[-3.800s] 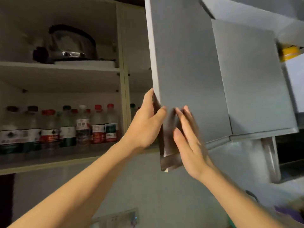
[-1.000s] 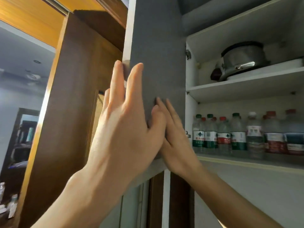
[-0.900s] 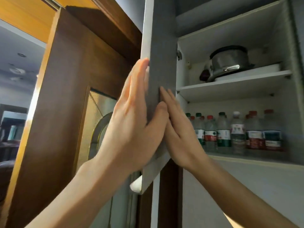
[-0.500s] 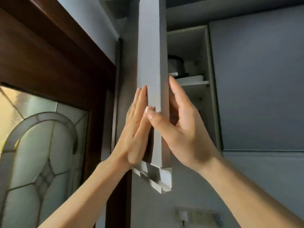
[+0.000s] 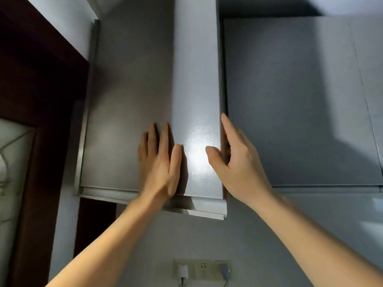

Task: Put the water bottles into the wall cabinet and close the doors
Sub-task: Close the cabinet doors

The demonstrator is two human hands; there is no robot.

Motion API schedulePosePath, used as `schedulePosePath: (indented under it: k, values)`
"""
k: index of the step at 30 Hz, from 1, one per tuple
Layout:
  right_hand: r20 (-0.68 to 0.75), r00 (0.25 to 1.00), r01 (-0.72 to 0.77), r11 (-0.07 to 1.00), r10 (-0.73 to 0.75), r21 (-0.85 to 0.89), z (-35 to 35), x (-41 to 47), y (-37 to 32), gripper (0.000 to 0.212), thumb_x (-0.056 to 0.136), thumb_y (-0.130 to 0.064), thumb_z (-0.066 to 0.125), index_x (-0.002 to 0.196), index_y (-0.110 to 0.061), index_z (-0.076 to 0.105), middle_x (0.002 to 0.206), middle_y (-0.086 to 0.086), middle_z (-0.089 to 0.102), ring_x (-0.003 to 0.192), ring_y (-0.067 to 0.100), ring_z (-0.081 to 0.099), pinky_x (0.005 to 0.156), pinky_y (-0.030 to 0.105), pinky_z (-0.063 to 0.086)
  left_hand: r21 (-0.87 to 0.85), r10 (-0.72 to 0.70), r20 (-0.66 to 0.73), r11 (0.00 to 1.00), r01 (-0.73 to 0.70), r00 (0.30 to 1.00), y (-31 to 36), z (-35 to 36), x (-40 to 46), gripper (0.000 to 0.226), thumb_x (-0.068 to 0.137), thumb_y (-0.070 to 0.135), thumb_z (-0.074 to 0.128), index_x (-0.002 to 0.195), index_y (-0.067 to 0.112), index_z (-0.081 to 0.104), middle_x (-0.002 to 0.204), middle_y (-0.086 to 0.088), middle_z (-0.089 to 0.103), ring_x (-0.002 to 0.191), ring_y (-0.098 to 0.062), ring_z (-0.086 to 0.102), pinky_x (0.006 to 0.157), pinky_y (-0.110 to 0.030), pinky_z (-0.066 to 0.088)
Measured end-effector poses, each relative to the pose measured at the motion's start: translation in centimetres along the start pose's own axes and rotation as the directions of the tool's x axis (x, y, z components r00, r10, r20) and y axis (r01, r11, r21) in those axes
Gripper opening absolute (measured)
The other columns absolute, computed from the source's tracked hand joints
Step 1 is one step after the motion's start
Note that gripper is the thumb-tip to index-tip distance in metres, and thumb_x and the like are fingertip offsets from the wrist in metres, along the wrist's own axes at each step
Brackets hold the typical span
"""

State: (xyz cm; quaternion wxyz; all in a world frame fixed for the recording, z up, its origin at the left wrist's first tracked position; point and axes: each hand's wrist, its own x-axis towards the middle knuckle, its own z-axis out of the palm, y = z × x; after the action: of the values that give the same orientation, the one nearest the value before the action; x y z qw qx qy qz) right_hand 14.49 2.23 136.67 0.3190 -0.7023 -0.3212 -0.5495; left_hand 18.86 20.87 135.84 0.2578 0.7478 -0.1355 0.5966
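The wall cabinet's left folding door is almost closed. Its left panel lies nearly flat, while its narrow right panel still stands out a little. My left hand presses flat on the fold between the two panels, fingers straight, thumb on the narrow panel. My right hand grips the narrow panel's right edge, thumb on the face and fingers curled behind it. The right door is closed. The water bottles are hidden behind the doors.
A dark wooden door frame with patterned glass stands at the left. Below the cabinet, wall sockets hold a white plug and a grey cable. Grey wall fills the space under the cabinet.
The left door has swung from edge-on to nearly closed, covering the shelves, pot and bottles. Both hands moved with it, the left one now flat on its face.
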Motion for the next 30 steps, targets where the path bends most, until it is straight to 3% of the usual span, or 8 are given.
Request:
schedulePosePath:
  k: [2, 5, 9, 12, 15, 20, 25, 30]
  values:
    - [0.009, 1.0, -0.021, 0.997, 0.022, -0.068, 0.5, 0.2, 1.9, 0.072, 0.102, -0.034, 0.054, 0.162, -0.021, 0.016, 0.127, -0.01, 0.043, 0.112, 0.004, 0.038, 0.091, 0.024, 0.038, 0.075, -0.037, -0.003, 0.996, 0.038, 0.999, -0.6, 1.9, 0.2, 0.072, 0.096, 0.06, 0.01, 0.162, 0.03, 0.007, 0.171, -0.005, -0.001, 0.157, -0.026, -0.004, 0.126, -0.046, 0.002]
    - [0.026, 0.999, -0.041, 0.986, 0.046, -0.165, 1.3, 0.5, 4.5, 0.073, 0.104, -0.033, 0.05, 0.163, -0.016, 0.012, 0.135, 0.001, 0.04, 0.125, 0.017, 0.029, 0.094, 0.036, 0.041, 0.151, -0.007, -0.033, 0.988, 0.012, 0.999, -1.2, 4.1, 0.4, 0.074, 0.096, 0.059, 0.012, 0.162, 0.026, 0.013, 0.17, -0.009, 0.004, 0.156, -0.033, 0.002, 0.126, -0.047, 0.006]
    - [0.018, 0.996, -0.081, 0.964, 0.089, -0.253, 2.7, 1.1, 7.2, 0.078, 0.101, -0.034, 0.053, 0.162, -0.01, 0.011, 0.132, 0.005, 0.039, 0.125, 0.023, 0.032, 0.089, 0.037, 0.045, 0.235, -0.028, -0.022, 0.971, 0.033, 0.999, -2.0, 6.5, 0.9, 0.074, 0.097, 0.059, 0.012, 0.162, 0.024, 0.013, 0.17, -0.014, 0.005, 0.155, -0.037, 0.003, 0.126, -0.051, 0.008]
    - [-0.047, 0.996, -0.081, 0.944, 0.07, -0.32, 3.6, 1.4, 9.0, 0.073, 0.099, -0.029, 0.058, 0.158, -0.001, 0.024, 0.131, 0.013, 0.043, 0.119, 0.031, 0.038, 0.098, 0.041, 0.042, 0.283, -0.03, -0.028, 0.958, 0.037, 0.999, -2.7, 8.1, 1.3, 0.073, 0.098, 0.06, 0.012, 0.162, 0.024, 0.014, 0.169, -0.015, 0.006, 0.154, -0.039, 0.005, 0.125, -0.053, 0.01]
    - [-0.065, 0.997, -0.064, 0.898, 0.04, -0.435, 4.3, 1.7, 10.9, 0.071, 0.099, -0.03, 0.058, 0.155, 0.003, 0.029, 0.143, 0.02, 0.041, 0.124, 0.038, 0.04, 0.106, 0.046, 0.037, 0.334, -0.026, -0.01, 0.942, 0.027, 1.0, -3.2, 9.5, 1.6, 0.072, 0.1, 0.06, 0.011, 0.162, 0.022, 0.015, 0.169, -0.016, 0.008, 0.154, -0.041, 0.007, 0.124, -0.053, 0.012]
    - [0.048, 0.997, -0.023, 0.836, 0.058, -0.548, 5.5, 1.9, 14.2, 0.078, 0.103, -0.041, 0.049, 0.159, 0.002, 0.016, 0.159, 0.022, 0.025, 0.148, 0.039, 0.022, 0.123, 0.048, 0.023, 0.38, -0.055, 0.026, 0.924, 0.041, 0.998, -4.0, 11.7, 2.4, 0.07, 0.102, 0.059, 0.019, 0.162, 0.022, 0.014, 0.168, -0.018, 0.006, 0.154, -0.041, 0.007, 0.124, -0.056, 0.013]
    - [0.184, 0.977, 0.037, 0.759, 0.111, -0.65, 7.1, 1.9, 17.1, 0.076, 0.103, -0.047, 0.044, 0.161, -0.005, 0.017, 0.168, 0.02, 0.006, 0.157, 0.036, 0.001, 0.126, 0.049, 0.006, 0.367, -0.141, 0.093, 0.925, 0.098, 0.986, -5.2, 13.9, 2.3, 0.07, 0.1, 0.06, 0.018, 0.162, 0.027, 0.014, 0.169, -0.014, 0.0, 0.155, -0.037, 0.001, 0.125, -0.054, 0.009]
    - [0.198, 0.975, 0.056, 0.75, 0.102, -0.659, 8.3, 1.5, 18.9, 0.082, 0.104, -0.051, 0.039, 0.162, -0.005, 0.005, 0.169, 0.016, -0.013, 0.156, 0.032, -0.017, 0.126, 0.049, -0.003, 0.376, -0.114, 0.063, 0.923, 0.082, 0.991, -6.0, 14.7, 1.9, 0.068, 0.102, 0.056, 0.022, 0.162, 0.025, 0.016, 0.169, -0.015, 0.001, 0.155, -0.037, 0.001, 0.125, -0.054, 0.008]
